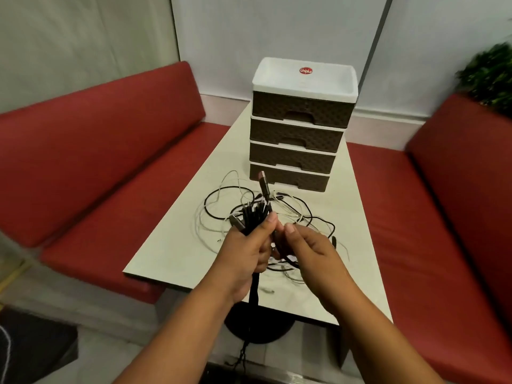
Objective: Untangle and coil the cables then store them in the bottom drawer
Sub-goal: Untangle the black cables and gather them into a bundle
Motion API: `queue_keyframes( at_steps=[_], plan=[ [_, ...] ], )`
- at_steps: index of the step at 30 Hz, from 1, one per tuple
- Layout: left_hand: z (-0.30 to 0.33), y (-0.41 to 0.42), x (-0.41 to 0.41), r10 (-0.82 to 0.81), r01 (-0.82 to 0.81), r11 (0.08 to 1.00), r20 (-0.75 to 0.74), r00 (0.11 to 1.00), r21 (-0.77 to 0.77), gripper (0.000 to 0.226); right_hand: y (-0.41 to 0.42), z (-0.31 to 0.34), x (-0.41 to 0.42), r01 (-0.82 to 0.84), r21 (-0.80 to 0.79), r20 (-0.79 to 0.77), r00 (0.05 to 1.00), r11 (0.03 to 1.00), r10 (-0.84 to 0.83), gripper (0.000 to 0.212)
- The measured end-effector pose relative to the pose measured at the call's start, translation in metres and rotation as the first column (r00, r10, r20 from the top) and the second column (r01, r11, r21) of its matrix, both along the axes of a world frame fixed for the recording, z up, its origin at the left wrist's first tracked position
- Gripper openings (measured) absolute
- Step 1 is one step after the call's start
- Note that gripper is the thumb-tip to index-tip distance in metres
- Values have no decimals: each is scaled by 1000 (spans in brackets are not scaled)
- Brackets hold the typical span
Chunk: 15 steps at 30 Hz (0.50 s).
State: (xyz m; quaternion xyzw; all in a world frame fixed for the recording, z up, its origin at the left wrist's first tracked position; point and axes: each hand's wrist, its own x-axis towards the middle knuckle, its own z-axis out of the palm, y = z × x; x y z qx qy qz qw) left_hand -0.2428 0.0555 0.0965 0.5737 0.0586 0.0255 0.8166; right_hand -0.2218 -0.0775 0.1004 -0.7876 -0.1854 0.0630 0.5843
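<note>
Booth corner, pale wall panels behind. Red padded bench (91, 151) along the left side, its seat running up to the desk edge. Cream desk (177, 245) in the middle on a dark round pedestal base (260, 328).

Left hand (243, 253) over the near part of the desk, fingers and thumb wrapped round a bundle of black cables (253, 217). Plug ends fan out above the fist; one longer plug (264, 184) sticks up higher, tilted. Rest of the bundle hangs from under the fist, past the desk edge toward the floor.

Behind and around the hands: loose tangle of black and white cables (221, 200) spread flat on the desk, loops overlapping.

Right hand (307, 250) just beside the left, fingers curled inward, fingertips at a dark cable strand between the two hands. Looks like a pinch, though the contact itself is partly hidden.

Further back, drawer unit (299, 139): four brown drawers stacked, white top tray, red oval label. Bottom drawer (288, 178) closed, just beyond the tangle.

Right side: second red bench (432, 212), green plant (490, 76) above its back.
</note>
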Motion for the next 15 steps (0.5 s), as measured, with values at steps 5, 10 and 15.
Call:
queue_keyframes(
  at_steps=[5,10,15],
  plan=[
    [8,3,-7,65,-65,998,7,998,4,24,2,-9,-16,-50,112,38,998,992,46,29],
    [14,3,-10,196,-201,970,-53,979,-136,25,14,-21,-37,-133,101,69,990,986,126,24],
    [14,2,-16,217,-232,957,-105,971,-172,26,20,-35,-51,-128,42,167,979,991,119,20]
  ],
)
